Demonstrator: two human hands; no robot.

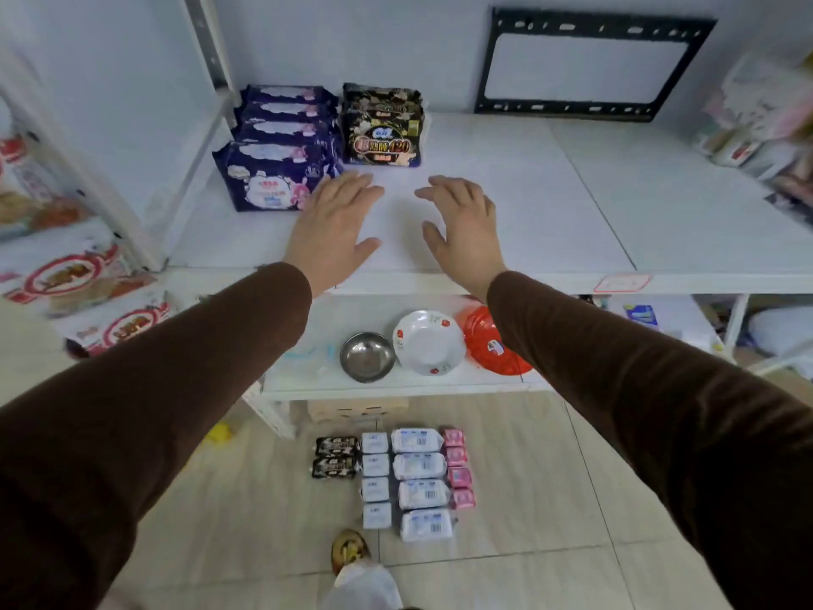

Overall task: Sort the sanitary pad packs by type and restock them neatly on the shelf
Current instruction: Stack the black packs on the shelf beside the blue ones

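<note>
On the white shelf [506, 204], a row of several dark blue pad packs [272, 178] stands at the back left, with black and gold pad packs [382, 134] beside it on the right. My left hand [334, 222] and my right hand [462, 226] hover over the shelf with fingers spread, holding nothing, just in front of the black packs. On the floor below lie two black packs [335, 456], a column of small white packs [375, 477], a column of larger white packs [422, 482] and a column of pink packs [459, 466].
The lower shelf holds a steel bowl [367, 356], a flowered white plate [429, 341] and a red plate [497, 345]. A black metal frame [589, 63] leans against the back wall. Packaged goods crowd the far left [75, 275] and far right [756, 125]. A shoe [349, 550] stands on the tiles.
</note>
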